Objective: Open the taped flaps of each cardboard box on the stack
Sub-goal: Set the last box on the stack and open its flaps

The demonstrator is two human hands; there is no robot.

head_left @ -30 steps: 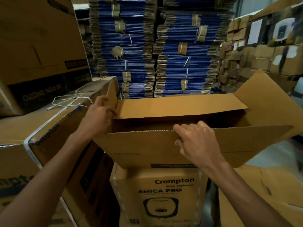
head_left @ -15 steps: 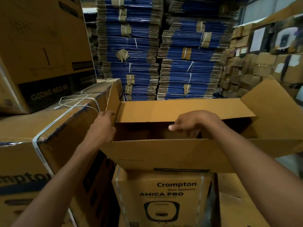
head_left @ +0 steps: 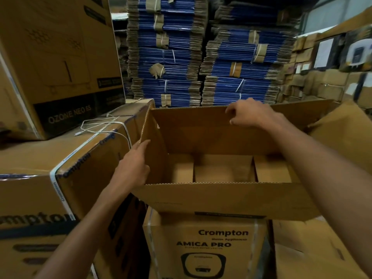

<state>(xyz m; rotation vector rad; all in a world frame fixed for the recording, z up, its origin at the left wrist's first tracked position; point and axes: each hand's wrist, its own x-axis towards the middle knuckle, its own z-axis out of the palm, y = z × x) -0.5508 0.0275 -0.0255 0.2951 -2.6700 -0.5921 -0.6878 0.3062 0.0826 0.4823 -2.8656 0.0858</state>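
A brown cardboard box point(head_left: 221, 200) stands open in front of me, on top of a sealed Crompton Amica Pro box point(head_left: 205, 246). Its far flap point(head_left: 193, 129) stands upright and my right hand point(head_left: 251, 113) grips that flap's top edge. The left flap point(head_left: 151, 135) also stands up; my left hand point(head_left: 132, 168) touches its near edge with the forefinger stretched out. The right flap point(head_left: 346, 133) leans outward. The near flap hangs down toward me. Inside the box I see cardboard dividers point(head_left: 223, 168).
A taped Crompton box point(head_left: 50, 178) with a white cable point(head_left: 100, 125) on top stands at my left, with an Ozone Neo box point(head_left: 56, 63) above it. Bundles of flat blue cartons point(head_left: 201, 57) rise behind. More brown boxes point(head_left: 322, 77) are stacked at the right.
The far flap has swung from lying over the opening to standing upright, lifted by my right hand. The box's inside now shows. My left hand slid down the left flap's edge.
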